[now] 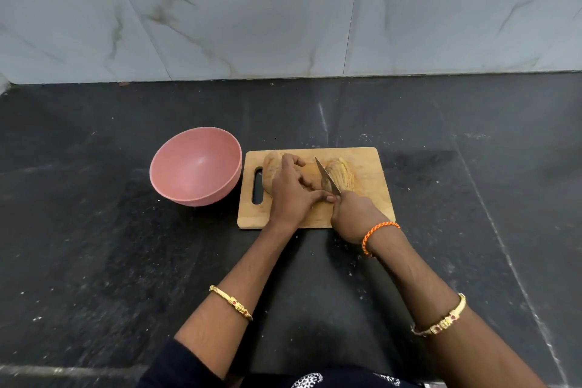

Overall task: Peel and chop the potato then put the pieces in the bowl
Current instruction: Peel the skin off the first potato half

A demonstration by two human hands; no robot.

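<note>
Dark stone counter fills the lower part of the frame, and a pale marble wall fills the top. A wooden chopping board lies near the middle of the frame, with its handle slot on its left end. Just left of it sits a pink bowl, and nothing can be seen inside it.

The potato lies on the board. Its long side runs left to right across the board. The left part is one big whole lump with brown skin showing, so it looks like the peeling was skipped or only partly done. The right part is a row of thin slices leaning together like a fan, just right of the blade.

The left hand rests on top of the big lump with bent fingers, holding it down. The right hand is wrapped tight around the handle of a knife. The blade points up and to the left in the frame, and it stands between the lump and the slices.

So the chopping looks about half done. My guess is that the left lump needs slicing next. After that the slices may need cutting smaller. Last of all, every piece has to go into the bowl, and none is there yet.
</note>
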